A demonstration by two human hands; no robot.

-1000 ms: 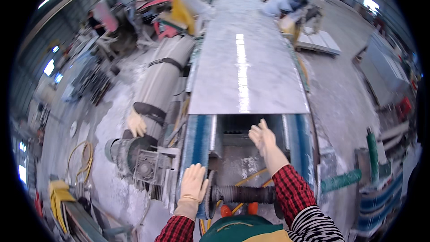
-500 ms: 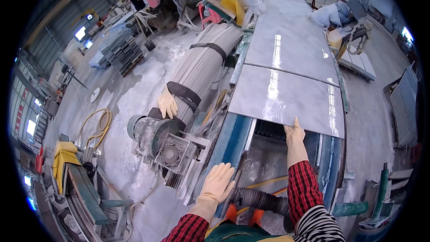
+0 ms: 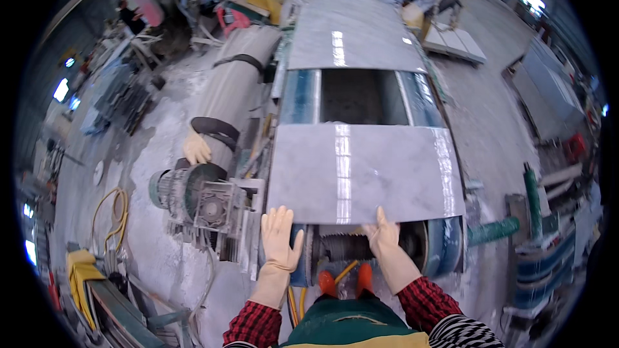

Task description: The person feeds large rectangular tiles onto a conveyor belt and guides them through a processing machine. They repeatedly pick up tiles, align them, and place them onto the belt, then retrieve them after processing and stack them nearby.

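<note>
A polished grey-white stone slab [image 3: 306, 174] lies across the blue side rails [image 3: 443, 245] of a long conveyor frame. My right hand [image 3: 387, 245], in a cream rubber glove, grips its near edge, thumb on top and fingers going underneath, where they are partly hidden. At the slab's near left corner is my left hand [image 3: 278, 245], also gloved, with fingers stretched out flat and their tips over the edge. Whether those tips press on the stone, I cannot tell. Beyond a gap, a second grey-white slab [image 3: 371, 22] rests on the same frame.
Left of the frame stand a motor [image 3: 177, 192] and a strapped grey roll [image 3: 222, 93] with a spare glove [image 3: 196, 148] on it. A yellow hose [image 3: 116, 225] lies on the wet floor. A green pipe [image 3: 493, 231] juts out at right. Another person's hands show at the far end.
The near slab has slid toward me, opening a wide gap between it and the far slab. My left hand has moved up to its near left corner. My view has turned rightward.
</note>
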